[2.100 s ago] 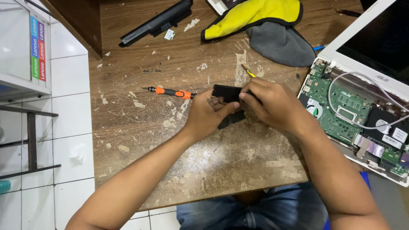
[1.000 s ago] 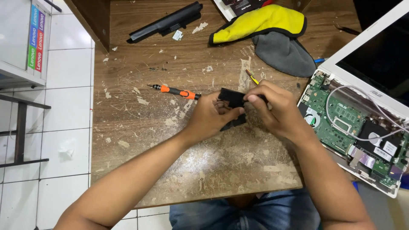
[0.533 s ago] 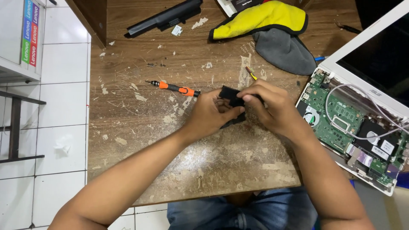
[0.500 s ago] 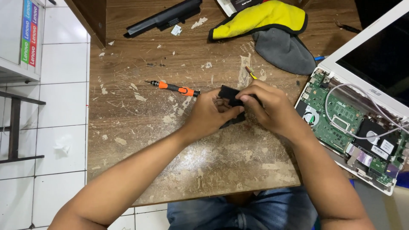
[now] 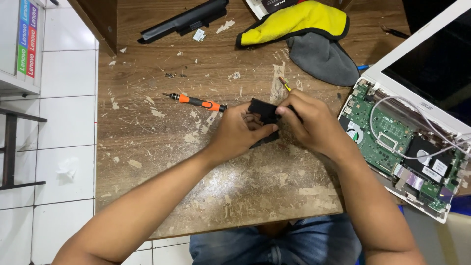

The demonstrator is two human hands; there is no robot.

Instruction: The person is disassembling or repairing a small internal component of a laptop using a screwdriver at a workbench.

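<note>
Both hands grip a small black laptop part just above the worn bench: left hand cradling it, right hand pinching its top edge (probably mid-disassembly). Prying next would need a steady grip.

I look down on a worn wooden surface, its varnish scratched and flaking in pale patches. Left of it I see a floor of white tiles with grey grout. A dark metal frame stands at the left edge, and a white shelf with coloured stripes sits above it. The light is even and bright.
</note>
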